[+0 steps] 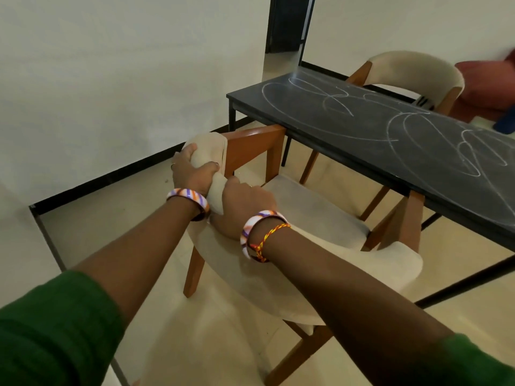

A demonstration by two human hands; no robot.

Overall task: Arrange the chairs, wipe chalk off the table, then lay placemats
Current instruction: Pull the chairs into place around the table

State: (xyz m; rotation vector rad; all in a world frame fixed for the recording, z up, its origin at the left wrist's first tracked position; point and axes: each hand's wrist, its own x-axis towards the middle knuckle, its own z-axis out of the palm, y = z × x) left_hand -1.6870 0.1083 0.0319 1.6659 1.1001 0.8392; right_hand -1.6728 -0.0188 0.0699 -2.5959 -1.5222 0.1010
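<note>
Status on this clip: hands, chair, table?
Left hand and right hand grip near chair backrest. Chalk unwiped on table. Nothing blocking.

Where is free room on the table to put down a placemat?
The whole visible top of the table is bare of objects; it carries only chalk marks, from the left corner to the right edge of the picture. It is crowded below: the near chair, gripped by both hands, left and right, stands against the near edge.

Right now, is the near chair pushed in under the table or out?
Partly in: the near chair has its front under the table edge, most of its seat out.
</note>
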